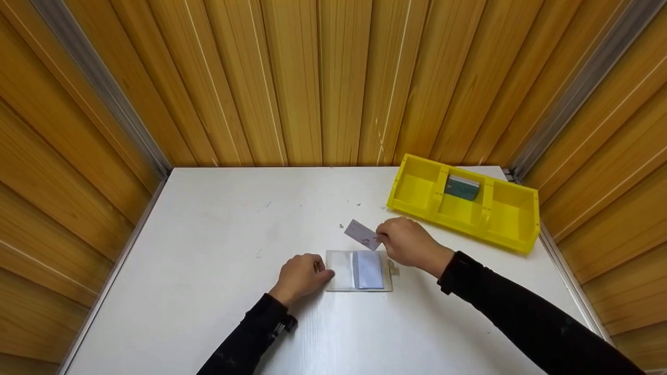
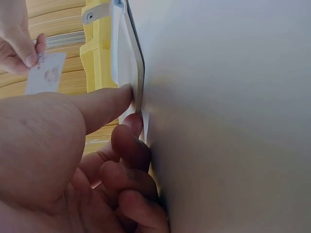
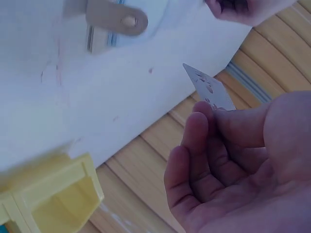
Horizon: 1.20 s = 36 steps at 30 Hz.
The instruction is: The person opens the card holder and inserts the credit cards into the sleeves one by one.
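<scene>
A card holder (image 1: pixel 341 271) lies spread out on the table, its clear sleeves showing and a strap with a metal snap (image 3: pixel 129 21) sticking out on the right. My left hand (image 1: pixel 302 276) pinches its left edge; in the left wrist view the thumb (image 2: pixel 109 104) presses on the top face while a curled finger sits at the edge. Between thumb and fingertips my right hand (image 1: pixel 411 240) holds a pale card (image 1: pixel 360 234) by one end. That card, with small dark markings, is tilted above the holder's far edge.
A yellow three-part tray (image 1: pixel 464 219) stands at the back right of the white table (image 1: pixel 208 234). Its middle compartment holds a dark green stack of cards (image 1: pixel 462 188). Wood-patterned walls (image 1: pixel 292 83) enclose the back and sides.
</scene>
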### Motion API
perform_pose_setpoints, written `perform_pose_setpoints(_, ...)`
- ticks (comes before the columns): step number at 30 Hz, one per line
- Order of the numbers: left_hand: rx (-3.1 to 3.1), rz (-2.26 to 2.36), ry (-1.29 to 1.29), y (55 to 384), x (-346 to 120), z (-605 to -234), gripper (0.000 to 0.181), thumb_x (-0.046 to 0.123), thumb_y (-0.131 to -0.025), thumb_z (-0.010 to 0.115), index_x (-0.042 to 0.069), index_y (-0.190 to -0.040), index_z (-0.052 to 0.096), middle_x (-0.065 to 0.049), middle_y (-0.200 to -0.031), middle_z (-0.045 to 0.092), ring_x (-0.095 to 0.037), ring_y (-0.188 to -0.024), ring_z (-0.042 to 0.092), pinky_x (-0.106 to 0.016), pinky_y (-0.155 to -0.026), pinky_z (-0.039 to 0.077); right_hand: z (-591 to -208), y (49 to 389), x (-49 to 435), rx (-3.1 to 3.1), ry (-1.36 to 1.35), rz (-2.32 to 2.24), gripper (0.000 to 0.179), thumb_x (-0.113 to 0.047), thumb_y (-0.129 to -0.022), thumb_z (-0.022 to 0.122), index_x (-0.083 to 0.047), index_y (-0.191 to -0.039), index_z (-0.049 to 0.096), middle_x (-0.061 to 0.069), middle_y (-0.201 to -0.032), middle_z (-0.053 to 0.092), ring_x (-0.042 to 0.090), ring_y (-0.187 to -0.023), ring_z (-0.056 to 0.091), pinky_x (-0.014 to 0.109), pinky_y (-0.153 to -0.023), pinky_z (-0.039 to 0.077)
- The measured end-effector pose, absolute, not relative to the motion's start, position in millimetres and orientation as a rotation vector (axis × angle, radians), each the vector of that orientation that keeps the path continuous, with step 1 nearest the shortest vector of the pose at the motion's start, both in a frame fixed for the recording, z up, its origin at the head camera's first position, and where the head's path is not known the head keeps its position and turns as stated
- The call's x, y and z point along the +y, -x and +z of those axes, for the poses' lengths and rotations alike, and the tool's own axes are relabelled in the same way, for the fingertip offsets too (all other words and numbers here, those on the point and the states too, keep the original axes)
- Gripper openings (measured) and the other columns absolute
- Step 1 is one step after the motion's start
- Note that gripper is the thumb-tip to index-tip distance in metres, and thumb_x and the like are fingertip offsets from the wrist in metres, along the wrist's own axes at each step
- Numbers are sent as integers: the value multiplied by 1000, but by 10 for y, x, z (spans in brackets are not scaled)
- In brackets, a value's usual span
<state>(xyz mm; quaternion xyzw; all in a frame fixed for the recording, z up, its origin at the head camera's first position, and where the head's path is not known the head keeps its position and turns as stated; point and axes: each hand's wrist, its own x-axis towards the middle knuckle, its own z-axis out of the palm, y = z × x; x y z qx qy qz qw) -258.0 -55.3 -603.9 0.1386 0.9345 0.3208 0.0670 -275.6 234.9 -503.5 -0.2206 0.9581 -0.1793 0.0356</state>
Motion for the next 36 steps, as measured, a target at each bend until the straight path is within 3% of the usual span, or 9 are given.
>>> perform_pose_setpoints(14, 2816, 956, -423, 2577, -547, -6011, 32, 37, -97, 81, 20, -74, 68, 10, -65, 53, -11, -66, 51, -30, -63, 38, -5356, 2598, 2235, 2844, 486, -521, 15, -9, -103, 73, -1, -106, 85, 8, -99, 83, 16, -82, 65, 40, -80, 60)
perform_pose_setpoints(21, 2820, 954, -426, 2573, -549, -6003, 33, 37, -97, 82, 19, -73, 68, 10, -65, 54, -12, -67, 51, -30, -64, 39, -5367, 2577, 2263, 2842, 398, -498, 18, -9, -102, 70, 0, -105, 85, 9, -97, 81, 20, -76, 60, 35, -71, 50)
perform_pose_setpoints(26, 2829, 965, -429, 2573, -550, -6006, 33, 36, -97, 82, 19, -72, 68, 10, -65, 54, -12, -66, 51, -30, -63, 39, -5376, 2558, 2287, 2830, 357, -496, 21, -10, -100, 66, -2, -88, 81, 5, -80, 71, 20, -68, 54, 33, -62, 42)
perform_pose_setpoints(36, 2828, 983, -436, 2571, -545, -6029, 33, 35, -96, 83, 20, -72, 68, 11, -64, 52, -11, -65, 50, -29, -62, 38, -5380, 2524, 2258, 2730, 239, -516, 25, -16, -103, 64, -7, -85, 79, 4, -78, 66, 22, -73, 56, 35, -66, 42)
